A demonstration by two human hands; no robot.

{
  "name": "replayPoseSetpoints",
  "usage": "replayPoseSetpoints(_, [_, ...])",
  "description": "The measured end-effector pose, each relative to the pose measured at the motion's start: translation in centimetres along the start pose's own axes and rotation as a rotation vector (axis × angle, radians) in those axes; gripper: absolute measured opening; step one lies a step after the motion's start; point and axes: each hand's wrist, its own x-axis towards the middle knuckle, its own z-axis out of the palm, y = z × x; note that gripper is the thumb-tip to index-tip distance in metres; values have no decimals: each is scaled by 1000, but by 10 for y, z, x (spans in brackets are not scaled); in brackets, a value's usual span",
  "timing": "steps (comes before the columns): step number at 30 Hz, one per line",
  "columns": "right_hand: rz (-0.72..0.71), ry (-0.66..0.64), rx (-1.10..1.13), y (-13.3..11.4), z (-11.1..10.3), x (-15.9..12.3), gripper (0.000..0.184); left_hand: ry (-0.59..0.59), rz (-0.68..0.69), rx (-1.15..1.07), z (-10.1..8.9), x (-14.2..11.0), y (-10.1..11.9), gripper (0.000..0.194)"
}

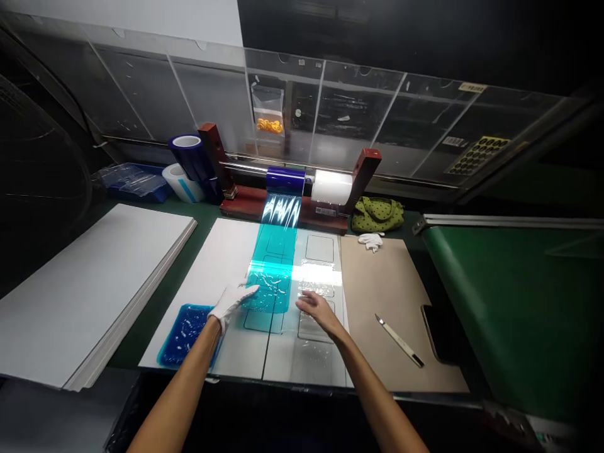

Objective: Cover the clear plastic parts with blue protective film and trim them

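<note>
My left hand, in a white glove, is at the left edge of a translucent blue film strip, fingers stretched out. This strip runs down from a blue film roll over a white sheet with black rounded outlines. My bare right hand is just right of the strip's lower end, fingers apart and slightly bent, over clear film pieces. Whether it touches them I cannot tell. A stack of blue film pieces lies beside my left wrist.
A red-brown stand holds the blue roll and a white roll. White sheets are stacked left. At right are a craft knife on brown board, a dark phone and a green pouch. Spare rolls stand back left.
</note>
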Motion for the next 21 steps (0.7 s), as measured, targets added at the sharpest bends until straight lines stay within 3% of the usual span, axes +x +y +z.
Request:
replayPoseSetpoints(4, [140,-112,114,13,45,-3,50,-45,-12,-113,-8,-21,-18,51])
replayPoseSetpoints(8, [149,-61,160,42,74,-43,50,-74,-43,-140,-15,-62,-38,43])
replayPoseSetpoints(15, [228,-10,180,103,104,-121,53,-97,-158,-179,-13,-152,-98,42])
replayPoseSetpoints(21, [267,31,155,139,117,-137,54,-48,-231,-251,0,-182,-135,44])
